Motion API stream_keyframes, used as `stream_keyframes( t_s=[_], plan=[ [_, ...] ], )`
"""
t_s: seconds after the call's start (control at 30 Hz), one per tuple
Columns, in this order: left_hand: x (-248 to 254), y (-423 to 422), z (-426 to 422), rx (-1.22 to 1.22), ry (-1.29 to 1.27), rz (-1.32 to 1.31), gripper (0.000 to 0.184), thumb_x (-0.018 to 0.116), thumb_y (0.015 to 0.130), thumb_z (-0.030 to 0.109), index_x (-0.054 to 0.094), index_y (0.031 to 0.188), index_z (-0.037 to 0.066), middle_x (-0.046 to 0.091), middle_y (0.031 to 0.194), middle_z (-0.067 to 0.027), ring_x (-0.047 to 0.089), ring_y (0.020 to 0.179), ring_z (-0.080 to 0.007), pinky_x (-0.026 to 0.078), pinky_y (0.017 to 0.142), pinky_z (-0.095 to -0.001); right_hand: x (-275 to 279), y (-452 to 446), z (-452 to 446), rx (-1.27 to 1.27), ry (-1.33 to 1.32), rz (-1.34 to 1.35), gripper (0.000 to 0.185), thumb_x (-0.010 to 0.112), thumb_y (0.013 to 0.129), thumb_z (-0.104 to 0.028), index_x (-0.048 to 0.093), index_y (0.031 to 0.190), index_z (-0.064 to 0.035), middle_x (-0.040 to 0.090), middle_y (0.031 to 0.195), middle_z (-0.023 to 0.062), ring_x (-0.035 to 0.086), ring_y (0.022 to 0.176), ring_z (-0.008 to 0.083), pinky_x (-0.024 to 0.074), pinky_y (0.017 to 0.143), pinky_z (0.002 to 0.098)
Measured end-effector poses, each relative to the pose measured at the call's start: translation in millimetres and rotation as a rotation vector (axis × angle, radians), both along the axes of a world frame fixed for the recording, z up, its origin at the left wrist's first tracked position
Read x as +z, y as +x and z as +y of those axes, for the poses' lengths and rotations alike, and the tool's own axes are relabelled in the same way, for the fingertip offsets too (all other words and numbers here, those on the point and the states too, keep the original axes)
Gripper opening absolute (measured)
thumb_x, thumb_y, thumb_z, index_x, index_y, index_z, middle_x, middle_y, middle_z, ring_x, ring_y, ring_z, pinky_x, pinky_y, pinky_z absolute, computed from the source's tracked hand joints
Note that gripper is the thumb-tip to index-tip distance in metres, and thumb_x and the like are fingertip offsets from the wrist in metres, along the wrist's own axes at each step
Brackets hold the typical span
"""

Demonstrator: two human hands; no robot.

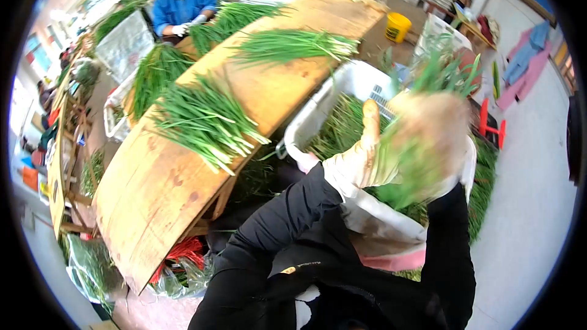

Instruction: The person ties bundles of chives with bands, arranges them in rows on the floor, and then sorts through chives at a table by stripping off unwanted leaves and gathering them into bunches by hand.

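Note:
My left hand (pixel 362 162), in a pale, stained glove, is over the white basket (pixel 298 128) with its thumb pointing up. Against its palm is a bunch of garlic chives (pixel 411 168), smeared by motion; the fingers behind the leaves are hidden. Just right of it, my right hand (pixel 441 131) is a blur at the same bunch, and its fingers cannot be made out. Leaf tips stick up above both hands. Loose green leaves (pixel 342 125) fill much of the basket below.
On the long wooden table (pixel 153 208) lie a near bunch of chives (pixel 205 119) and a farther one (pixel 293 46). Across it sits a person in blue (pixel 183 6) with white gloves. A yellow bucket (pixel 398 27) and a red stool (pixel 489 125) stand to the right.

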State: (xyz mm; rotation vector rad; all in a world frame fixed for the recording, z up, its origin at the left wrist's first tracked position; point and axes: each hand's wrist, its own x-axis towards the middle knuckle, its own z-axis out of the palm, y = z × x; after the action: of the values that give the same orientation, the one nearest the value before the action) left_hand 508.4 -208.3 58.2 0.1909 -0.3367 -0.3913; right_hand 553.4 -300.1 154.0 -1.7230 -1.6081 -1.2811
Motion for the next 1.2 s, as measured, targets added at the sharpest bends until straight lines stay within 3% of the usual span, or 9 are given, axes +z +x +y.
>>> stream_keyframes(
  t_s=[0.23, 0.43, 0.53, 0.67, 0.73, 0.87, 1.03, 1.1, 1.2],
  plan=[
    [10, -101, 84, 0.206, -0.183, -0.135, 0.072, 0.045, 0.076, 0.058, 0.031, 0.116, 0.0, 0.051, 0.097, -0.0111, 0.055, 0.076, -0.0184, 0.046, 0.065, -0.0297, -53, -100, 105, 0.548, 0.29, -0.188, 0.026, 0.054, 0.076, -0.019, 0.05, 0.1, -0.0107, 0.052, 0.081, 0.0015, 0.051, 0.081, 0.012, 0.0407, 0.068, 0.026],
    [1, -232, 160, 0.089, -0.312, -0.367, 0.063, 0.046, 0.078, 0.056, 0.038, 0.108, 0.002, 0.055, 0.084, -0.0053, 0.057, 0.061, -0.0115, 0.048, 0.053, -0.0243, -68, -172, 194, 1.062, 0.095, -0.283, 0.029, 0.05, 0.072, -0.023, 0.053, 0.101, -0.0166, 0.052, 0.104, 0.0013, 0.046, 0.104, 0.018, 0.0338, 0.09, 0.0345],
    [9, -311, 180, 0.551, -0.24, 0.173, 0.044, 0.055, 0.081, 0.034, 0.041, 0.109, 0.003, 0.044, 0.062, 0.0052, 0.049, 0.045, -0.0094, 0.04, 0.041, -0.018, -100, -206, 234, 1.063, -0.06, -0.265, 0.035, 0.049, 0.074, -0.025, 0.048, 0.109, -0.0217, 0.043, 0.122, -0.0002, 0.039, 0.113, 0.0193, 0.0261, 0.096, 0.0389],
    [-51, -361, 216, 1.586, 0.742, 0.787, 0.045, 0.063, 0.076, 0.015, 0.038, 0.113, 0.009, 0.055, 0.086, -0.0021, 0.054, 0.059, -0.0078, 0.044, 0.043, -0.0191, -169, -235, 270, 1.102, -0.525, -0.013, 0.044, 0.044, 0.077, -0.019, 0.041, 0.121, -0.0201, 0.038, 0.128, 0.003, 0.037, 0.116, 0.02, 0.0284, 0.096, 0.0355],
    [-117, -391, 240, 1.975, 1.175, 0.723, 0.062, 0.063, 0.07, -0.004, 0.03, 0.121, 0.008, 0.053, 0.101, -0.0089, 0.055, 0.083, -0.0174, 0.048, 0.069, -0.0285, -217, -242, 282, 1.078, -0.757, 0.112, 0.048, 0.042, 0.077, -0.012, 0.037, 0.124, -0.0174, 0.039, 0.127, 0.0066, 0.037, 0.117, 0.0225, 0.0299, 0.096, 0.0337],
    [-170, -444, 245, 1.87, 1.036, 0.902, 0.062, 0.059, 0.072, -0.005, 0.028, 0.124, 0.006, 0.045, 0.114, -0.0101, 0.045, 0.104, -0.0191, 0.042, 0.082, -0.0285, -218, -239, 278, 1.068, -0.894, 0.226, 0.06, 0.041, 0.073, 0.0, 0.03, 0.129, -0.0166, 0.033, 0.131, 0.0121, 0.034, 0.119, 0.0273, 0.028, 0.098, 0.0346],
    [-170, -463, 228, 1.907, 0.689, 1.023, 0.054, 0.059, 0.074, -0.001, 0.033, 0.121, 0.006, 0.049, 0.107, -0.0063, 0.05, 0.089, -0.0143, 0.045, 0.072, -0.0261, -178, -223, 278, 1.193, -0.812, 0.808, 0.053, 0.038, 0.068, 0.014, 0.052, 0.112, -0.0113, 0.051, 0.114, 0.0109, 0.046, 0.109, 0.0225, 0.0328, 0.095, 0.0314],
    [-161, -457, 222, 1.919, 0.656, 0.969, 0.049, 0.059, 0.074, -0.001, 0.037, 0.117, 0.006, 0.052, 0.1, -0.0042, 0.053, 0.076, -0.0112, 0.046, 0.062, -0.0234, -172, -233, 285, 0.98, -0.694, 0.885, 0.017, 0.049, 0.078, -0.01, 0.059, 0.092, -0.0083, 0.06, 0.084, 0.0094, 0.058, 0.083, 0.0238, 0.0447, 0.074, 0.0345],
    [-155, -434, 216, 1.966, 0.63, 0.866, 0.05, 0.059, 0.073, -0.003, 0.037, 0.117, 0.006, 0.052, 0.099, -0.0044, 0.052, 0.078, -0.0114, 0.045, 0.062, -0.0219, -149, -264, 282, 0.531, -1.078, 0.542, 0.039, 0.055, 0.075, -0.047, 0.06, 0.075, -0.0085, 0.059, 0.071, 0.0101, 0.058, 0.068, 0.0259, 0.0449, 0.061, 0.0345]
  ],
)
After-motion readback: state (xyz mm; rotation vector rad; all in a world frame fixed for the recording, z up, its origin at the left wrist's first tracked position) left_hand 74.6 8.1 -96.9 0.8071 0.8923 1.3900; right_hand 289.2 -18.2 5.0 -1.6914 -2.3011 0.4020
